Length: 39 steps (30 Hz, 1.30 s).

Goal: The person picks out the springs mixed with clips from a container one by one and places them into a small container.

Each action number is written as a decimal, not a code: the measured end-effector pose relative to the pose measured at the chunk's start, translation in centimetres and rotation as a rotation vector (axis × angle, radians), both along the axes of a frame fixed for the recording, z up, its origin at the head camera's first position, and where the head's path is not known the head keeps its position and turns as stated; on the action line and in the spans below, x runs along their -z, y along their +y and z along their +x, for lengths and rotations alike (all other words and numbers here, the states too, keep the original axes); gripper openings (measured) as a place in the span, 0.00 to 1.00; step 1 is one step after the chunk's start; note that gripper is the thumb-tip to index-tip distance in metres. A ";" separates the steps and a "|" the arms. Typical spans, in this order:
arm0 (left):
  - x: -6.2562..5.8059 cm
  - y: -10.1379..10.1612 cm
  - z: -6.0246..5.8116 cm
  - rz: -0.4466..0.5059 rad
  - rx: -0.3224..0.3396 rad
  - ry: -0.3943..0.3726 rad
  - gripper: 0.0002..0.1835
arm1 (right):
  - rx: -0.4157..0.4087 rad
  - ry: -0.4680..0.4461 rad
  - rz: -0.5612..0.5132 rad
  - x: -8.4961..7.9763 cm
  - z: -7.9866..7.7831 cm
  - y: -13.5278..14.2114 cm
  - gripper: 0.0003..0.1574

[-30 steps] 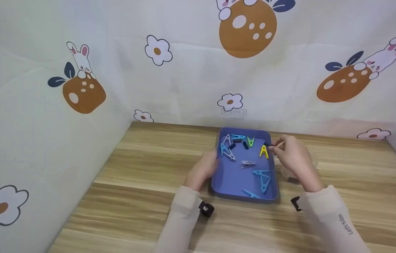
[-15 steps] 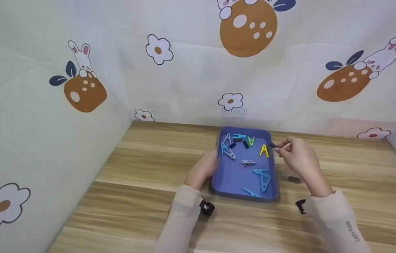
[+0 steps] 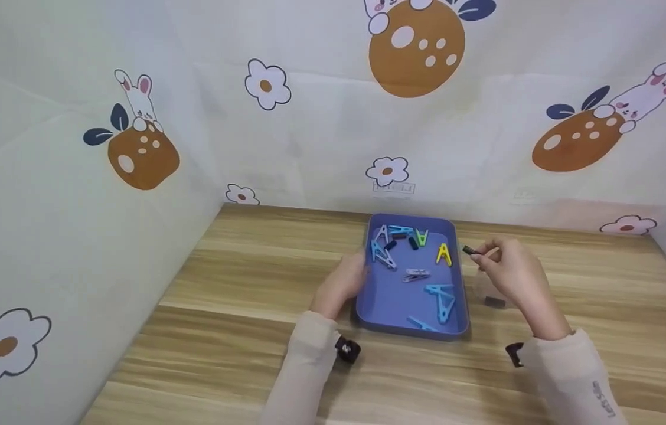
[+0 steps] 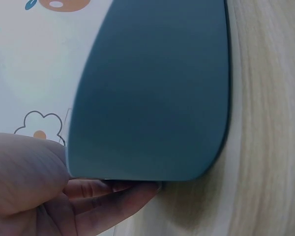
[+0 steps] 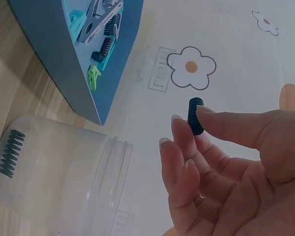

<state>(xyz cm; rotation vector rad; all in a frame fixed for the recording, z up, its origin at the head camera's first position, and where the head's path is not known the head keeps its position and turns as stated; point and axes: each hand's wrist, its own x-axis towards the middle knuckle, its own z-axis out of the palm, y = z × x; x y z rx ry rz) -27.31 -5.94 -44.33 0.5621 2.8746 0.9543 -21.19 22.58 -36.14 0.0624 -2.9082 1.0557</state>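
Observation:
At the left long side of a blue plastic tray (image 3: 410,333), my left hand (image 3: 342,283) grips the wall. The left wrist view shows its fingers (image 4: 113,204) bent against the tray's outer face (image 4: 152,98). My right hand (image 3: 513,268) is just right of the tray, pinching a small dark ribbed coil (image 5: 195,116) between thumb and fingertips. Below that hand, a clear plastic jar (image 5: 64,167) lies on its side with a similar coil (image 5: 12,153) inside. Several dark coils (image 3: 413,242) rest at the tray's far end.
Inside the tray are a yellow clothespin (image 3: 444,254), a green clothespin (image 3: 421,237), a grey clothespin (image 3: 416,275) and several blue ones. The wood-grain table (image 3: 238,283) meets a patterned cloth backdrop (image 3: 309,130) behind and at the left.
My right hand has drawn back to the right from over the tray's right rim, carrying the coil, which is now outside the tray. My left hand has stayed in place.

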 end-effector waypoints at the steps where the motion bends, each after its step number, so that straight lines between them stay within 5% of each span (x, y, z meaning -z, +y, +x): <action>1: 0.0 0.0 0.0 0.000 0.000 0.003 0.18 | 0.000 0.001 0.004 0.0 0.0 0.1 0.14; 39: 0.0 0.0 0.1 0.026 0.004 -0.010 0.23 | 0.026 -0.023 0.033 0.7 0.3 3.5 0.16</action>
